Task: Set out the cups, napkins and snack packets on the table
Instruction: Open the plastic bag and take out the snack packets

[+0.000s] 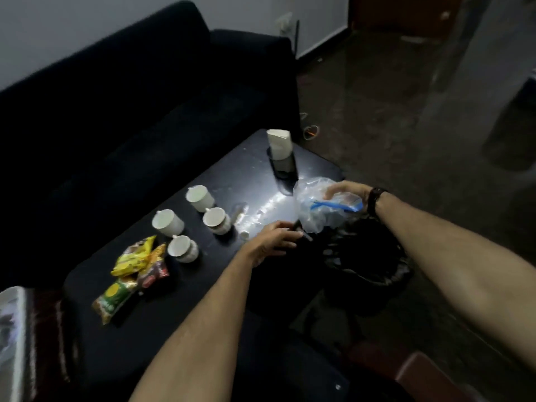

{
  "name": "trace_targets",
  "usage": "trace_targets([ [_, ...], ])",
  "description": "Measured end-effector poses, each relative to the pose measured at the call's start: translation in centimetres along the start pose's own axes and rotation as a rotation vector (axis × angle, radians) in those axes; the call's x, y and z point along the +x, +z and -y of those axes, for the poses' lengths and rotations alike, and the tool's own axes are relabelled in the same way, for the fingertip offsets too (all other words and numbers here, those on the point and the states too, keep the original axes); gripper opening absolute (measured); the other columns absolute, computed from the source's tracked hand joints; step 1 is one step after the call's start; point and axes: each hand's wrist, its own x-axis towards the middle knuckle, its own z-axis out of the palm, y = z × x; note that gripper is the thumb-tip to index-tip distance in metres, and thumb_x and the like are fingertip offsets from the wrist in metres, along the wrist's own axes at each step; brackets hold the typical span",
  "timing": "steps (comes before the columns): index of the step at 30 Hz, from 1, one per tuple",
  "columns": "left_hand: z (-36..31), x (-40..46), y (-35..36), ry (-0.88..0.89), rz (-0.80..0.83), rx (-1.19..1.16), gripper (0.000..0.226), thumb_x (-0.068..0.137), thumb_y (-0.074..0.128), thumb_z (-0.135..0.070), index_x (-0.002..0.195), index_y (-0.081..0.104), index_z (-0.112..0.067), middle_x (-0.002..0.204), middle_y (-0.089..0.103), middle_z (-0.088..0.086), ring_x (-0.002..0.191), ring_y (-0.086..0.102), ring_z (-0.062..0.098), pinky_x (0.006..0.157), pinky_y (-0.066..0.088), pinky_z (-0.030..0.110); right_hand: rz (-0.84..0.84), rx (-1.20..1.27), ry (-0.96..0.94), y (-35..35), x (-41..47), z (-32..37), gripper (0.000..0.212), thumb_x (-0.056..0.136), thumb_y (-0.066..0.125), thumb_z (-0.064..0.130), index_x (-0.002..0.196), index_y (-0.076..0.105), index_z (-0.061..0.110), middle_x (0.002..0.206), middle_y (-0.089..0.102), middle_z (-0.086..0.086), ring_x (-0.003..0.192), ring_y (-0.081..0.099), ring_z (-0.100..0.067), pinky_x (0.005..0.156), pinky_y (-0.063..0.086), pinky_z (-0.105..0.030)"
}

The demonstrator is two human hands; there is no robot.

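Observation:
Several white cups stand on the black table; the nearest cup is beside a pile of snack packets in yellow, green and red. White napkins stand upright in a holder at the table's far end. My right hand grips a crumpled clear plastic bag with a blue strip, held over a black bin. My left hand is closed on the bin's dark liner edge at the table's right side.
A black sofa runs along the far side of the table. A small white cap lies near my left hand. A clear container sits at the left edge. Dark tiled floor stretches to the right.

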Motion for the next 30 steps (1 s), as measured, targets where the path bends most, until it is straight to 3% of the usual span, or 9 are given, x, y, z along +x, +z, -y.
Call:
trace_targets([
  [5, 0.8, 3.7, 6.6, -0.029, 0.093, 0.115, 0.054, 0.084, 0.074, -0.031, 0.133, 0.054, -0.023, 0.112, 0.071, -0.002, 0.099, 0.067, 0.012, 0.087, 0.049, 0.032, -0.118, 0.029, 0.107, -6.8, -1.9, -4.5, 0.019, 0.085, 0.051, 0.002, 0.087, 0.07, 0.003, 0.087, 0.066, -0.015, 0.079, 0.062, -0.03, 0.08, 0.05, -0.036],
  [9, 1.4, 5.7, 9.6, -0.022, 0.1, 0.181, 0.056, 0.086, 0.074, -0.029, 0.137, 0.052, -0.017, 0.096, 0.07, -0.007, 0.083, 0.065, 0.007, 0.078, 0.048, 0.029, -0.24, -0.304, 0.174, -8.4, -2.3, -7.7, 0.039, 0.087, 0.059, 0.004, 0.052, 0.065, 0.02, 0.085, 0.057, 0.002, 0.08, 0.052, -0.016, 0.077, 0.04, -0.032],
  [12, 2.2, 6.8, 10.4, -0.006, 0.078, 0.236, 0.06, 0.083, 0.077, -0.031, 0.136, 0.053, -0.015, 0.115, 0.069, 0.005, 0.096, 0.067, 0.017, 0.08, 0.05, 0.031, -0.323, -0.43, 0.222, -8.7, -1.3, -10.5, 0.031, 0.087, 0.065, 0.008, 0.062, 0.047, 0.016, 0.07, 0.043, 0.0, 0.062, 0.041, -0.015, 0.054, 0.034, -0.028],
  [15, 2.8, 7.6, 10.5, 0.007, 0.065, 0.225, 0.066, 0.079, 0.079, -0.04, 0.135, 0.053, -0.018, 0.12, 0.066, 0.006, 0.103, 0.068, 0.02, 0.077, 0.051, 0.027, -0.437, -0.438, 0.21, -8.7, 0.2, -12.9, 0.027, 0.086, 0.067, 0.008, 0.074, 0.045, 0.015, 0.073, 0.038, -0.008, 0.061, 0.04, -0.022, 0.05, 0.033, -0.032],
  [16, 3.0, 7.8, 10.4, 0.011, 0.052, 0.22, 0.067, 0.078, 0.08, -0.042, 0.135, 0.054, -0.018, 0.119, 0.066, 0.006, 0.103, 0.067, 0.019, 0.077, 0.051, 0.026, -0.514, -0.5, 0.206, -8.5, 0.7, -13.6, 0.017, 0.085, 0.07, 0.012, 0.083, 0.053, 0.012, 0.08, 0.047, -0.01, 0.069, 0.049, -0.025, 0.054, 0.04, -0.034],
  [18, 3.4, 8.3, 10.2, 0.012, 0.025, 0.226, 0.069, 0.076, 0.08, -0.044, 0.135, 0.054, -0.018, 0.117, 0.066, 0.005, 0.104, 0.066, 0.018, 0.085, 0.053, 0.029, -0.614, -0.672, 0.212, -8.4, 1.6, -14.6, 0.036, 0.085, 0.071, 0.023, 0.113, 0.058, 0.004, 0.109, 0.06, -0.015, 0.099, 0.059, -0.031, 0.077, 0.05, -0.04],
  [22, 4.2, 8.9, 9.8, 0.001, 0.007, 0.267, 0.074, 0.075, 0.08, -0.048, 0.138, 0.052, -0.02, 0.122, 0.062, 0.003, 0.111, 0.062, 0.017, 0.101, 0.05, 0.038, -0.551, -0.795, 0.259, -8.1, 2.6, -16.2, 0.087, 0.085, 0.072, 0.04, 0.149, 0.025, 0.004, 0.147, 0.039, -0.022, 0.133, 0.043, -0.039, 0.105, 0.042, -0.045],
  [27, 4.3, 9.1, 9.3, -0.04, 0.019, 0.292, 0.083, 0.074, 0.08, -0.05, 0.145, 0.046, -0.022, 0.138, 0.053, 0.006, 0.121, 0.055, 0.02, 0.105, 0.044, 0.032, -0.382, -1.108, 0.4, -7.9, 3.1, -18.5, 0.115, 0.083, 0.062, 0.062, 0.155, -0.006, 0.003, 0.164, -0.005, -0.017, 0.15, 0.01, -0.036, 0.118, 0.021, -0.052],
  [30, 3.9, 9.3, 9.1, -0.048, 0.016, 0.313, 0.085, 0.076, 0.079, -0.048, 0.148, 0.043, -0.021, 0.144, 0.049, 0.008, 0.128, 0.052, 0.022, 0.104, 0.041, 0.028, -0.356, -1.154, 0.416, -7.8, 3.4, -18.6, 0.104, 0.087, 0.061, 0.055, 0.156, 0.001, 0.006, 0.163, 0.004, -0.017, 0.148, 0.019, -0.036, 0.117, 0.027, -0.05],
])
